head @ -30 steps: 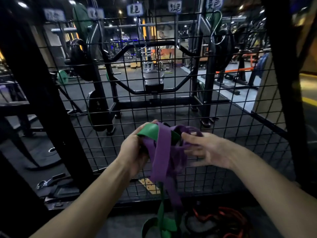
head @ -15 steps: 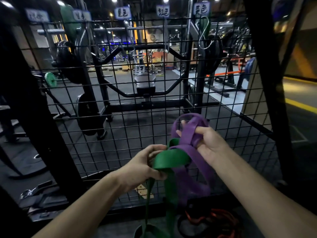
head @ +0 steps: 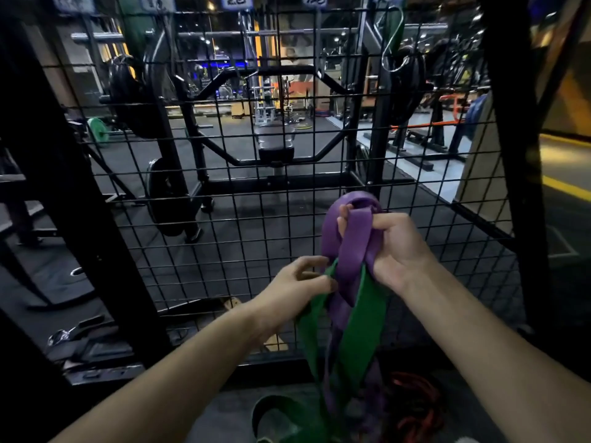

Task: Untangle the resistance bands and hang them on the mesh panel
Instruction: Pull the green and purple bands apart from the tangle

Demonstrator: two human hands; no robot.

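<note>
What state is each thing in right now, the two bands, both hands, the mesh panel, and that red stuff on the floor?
purple band: bunched, gripped at its top loop, still twisted with the green one.
green band: hangs down to the floor, crossing the purple one.
right hand: curled round the purple band.
left hand: pinches the green band.
mesh panel: upright, neither of these two bands hung on it.
red bands: heaped on the floor.

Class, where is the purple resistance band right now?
Right of centre in the head view: the right hand grips the purple band before the mesh panel, tangled with the green band.
</note>
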